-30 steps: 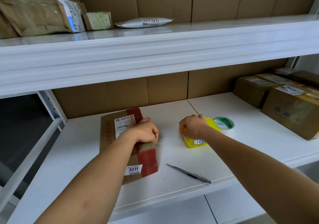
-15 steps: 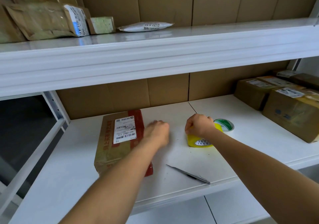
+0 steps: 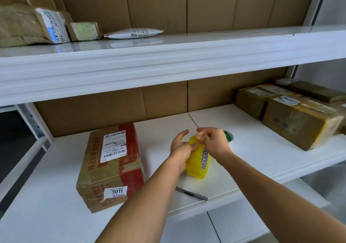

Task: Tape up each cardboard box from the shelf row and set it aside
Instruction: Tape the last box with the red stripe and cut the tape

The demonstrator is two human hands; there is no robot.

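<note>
Both hands, left hand (image 3: 180, 147) and right hand (image 3: 213, 143), pinch the yellow tape roll (image 3: 196, 165), fingers clamped; the labelled cardboard box (image 3: 110, 166) beside them apparently awaits taping.

On the middle shelf (image 3: 243, 130), the labelled box (image 3: 110, 167) lies left of the tape roll (image 3: 196, 163), which both hands (image 3: 180, 147) hold upright. A second roll (image 3: 228, 136) lies just behind it, a pen (image 3: 192, 193) in front near the edge, and more boxes (image 3: 299, 119) sit far right. Parcels (image 3: 37, 25) lie on the shelf above, at left.
</note>
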